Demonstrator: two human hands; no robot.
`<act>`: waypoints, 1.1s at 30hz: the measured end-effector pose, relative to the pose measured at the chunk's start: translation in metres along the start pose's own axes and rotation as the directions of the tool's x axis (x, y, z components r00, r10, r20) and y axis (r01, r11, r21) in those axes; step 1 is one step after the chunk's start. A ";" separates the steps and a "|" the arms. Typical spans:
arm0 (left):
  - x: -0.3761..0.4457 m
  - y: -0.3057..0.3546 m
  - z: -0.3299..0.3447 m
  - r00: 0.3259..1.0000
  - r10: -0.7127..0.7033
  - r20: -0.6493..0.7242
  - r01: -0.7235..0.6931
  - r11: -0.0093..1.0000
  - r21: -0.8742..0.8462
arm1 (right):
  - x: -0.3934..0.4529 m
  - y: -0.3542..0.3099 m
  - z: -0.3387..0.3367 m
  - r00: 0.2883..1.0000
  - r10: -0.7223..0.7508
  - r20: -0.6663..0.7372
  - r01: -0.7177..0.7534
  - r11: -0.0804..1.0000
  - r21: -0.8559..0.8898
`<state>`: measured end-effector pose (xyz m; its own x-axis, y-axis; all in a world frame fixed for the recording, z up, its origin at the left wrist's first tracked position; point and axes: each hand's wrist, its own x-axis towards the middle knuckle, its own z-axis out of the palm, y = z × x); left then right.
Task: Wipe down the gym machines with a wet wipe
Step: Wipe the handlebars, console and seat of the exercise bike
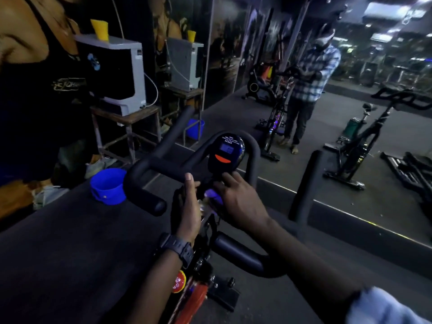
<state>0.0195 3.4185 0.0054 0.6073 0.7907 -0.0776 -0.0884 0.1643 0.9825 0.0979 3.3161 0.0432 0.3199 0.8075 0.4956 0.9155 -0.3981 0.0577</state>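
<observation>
- Dim gym floor with a big mirror wall (350,141) ahead, so lighting is rough and small details get lost.
- Right hand (236,197) has its fingers curled down over a bluish-purple wet wipe (211,195), pressing it onto the stem of the spin bike, right under the console (225,152).
- Left hand (190,206) sits just beside the wipe, thumb up against the crossbar of the handlebar (163,167). Fingers are wrapped round something dark there, I reckon to steady the bike, but I can't tell exactly what.
- Tip: bunch the wipe so a clean face meets the metal, and work up from the grip to the console, then out along both bar ends.
- Go light on the screen.
- Blue bucket (107,185) sits on the floor off to the left of the grip, handy for the used wipe, I'd guess.
</observation>
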 end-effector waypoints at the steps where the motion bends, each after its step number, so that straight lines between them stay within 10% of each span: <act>1: 0.001 -0.001 0.001 1.000 -0.004 -0.008 0.004 1.000 0.016 | -0.005 0.005 -0.001 0.999 -0.031 -0.015 0.031 1.000 -0.005; 5: 0.005 -0.008 -0.001 1.000 0.020 -0.019 -0.019 0.999 0.051 | -0.041 0.054 -0.014 0.992 -0.107 -0.059 0.108 0.994 0.011; 10: 0.005 -0.015 0.002 0.996 0.077 -0.039 -0.073 0.992 0.100 | -0.004 0.082 -0.017 0.961 0.229 -0.156 -0.222 0.973 0.062; 19: 0.018 0.030 0.022 0.901 0.434 0.005 -0.426 0.884 0.194 | -0.017 0.075 -0.011 0.989 0.097 -0.108 -0.087 0.992 0.096; 23: 0.045 0.038 0.044 0.905 0.426 -0.024 -0.414 0.890 0.189 | 0.047 0.112 -0.013 0.939 0.234 -0.251 -0.219 0.972 0.088; 31: 0.067 0.039 0.060 0.914 0.397 -0.086 -0.380 0.910 0.166 | -0.009 0.094 -0.012 0.985 0.023 -0.171 -0.006 0.995 0.099; 33: 0.072 0.035 0.065 0.908 0.411 -0.081 -0.388 0.897 0.212 | 0.023 0.114 -0.009 0.938 0.236 -0.253 -0.190 0.962 0.194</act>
<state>0.1114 3.4430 0.0453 0.4512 0.8330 0.3201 -0.1470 -0.2844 0.9474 0.2072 3.2854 0.0689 0.4549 0.5534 0.6977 0.8675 -0.4523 -0.2068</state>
